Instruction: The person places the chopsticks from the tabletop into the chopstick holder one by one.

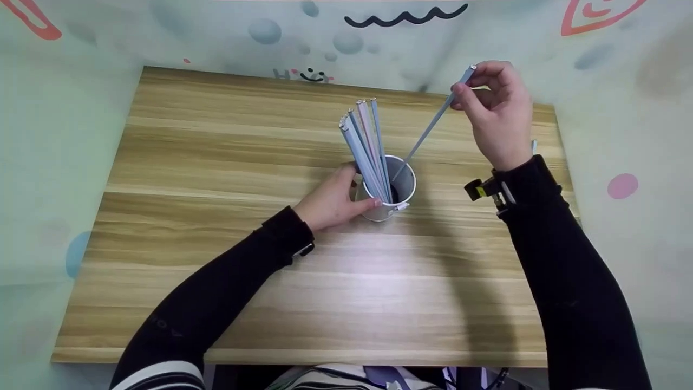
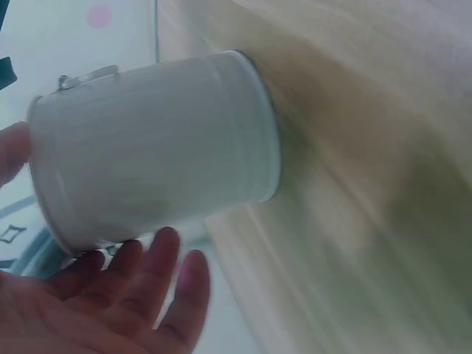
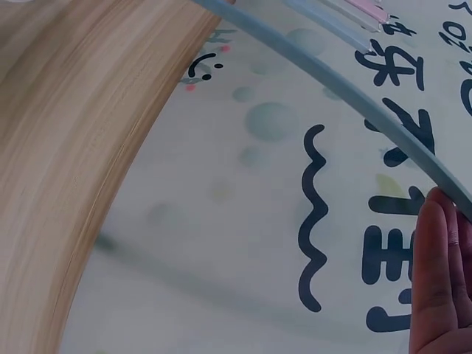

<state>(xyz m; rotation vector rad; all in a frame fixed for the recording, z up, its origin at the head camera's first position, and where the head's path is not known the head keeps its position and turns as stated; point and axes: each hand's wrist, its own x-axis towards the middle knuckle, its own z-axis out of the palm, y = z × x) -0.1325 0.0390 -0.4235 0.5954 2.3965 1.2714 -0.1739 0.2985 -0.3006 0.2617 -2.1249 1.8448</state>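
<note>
A small white pail stands upright on the wooden table, holding several long thin sticks, mostly blue with some pink. My left hand holds the pail from its left side, thumb at the near rim. In the left wrist view, the left fingers lie along the pail wall. My right hand pinches a blue stick near its upper end, up and to the right of the pail. That stick slants down, its lower end inside the pail. In the right wrist view, the stick crosses above the fingers.
The wood-grain table extends around the pail. A patterned backdrop rises behind its far edge. Beside my right wrist, the tip of a small blue object shows, the rest hidden by the arm.
</note>
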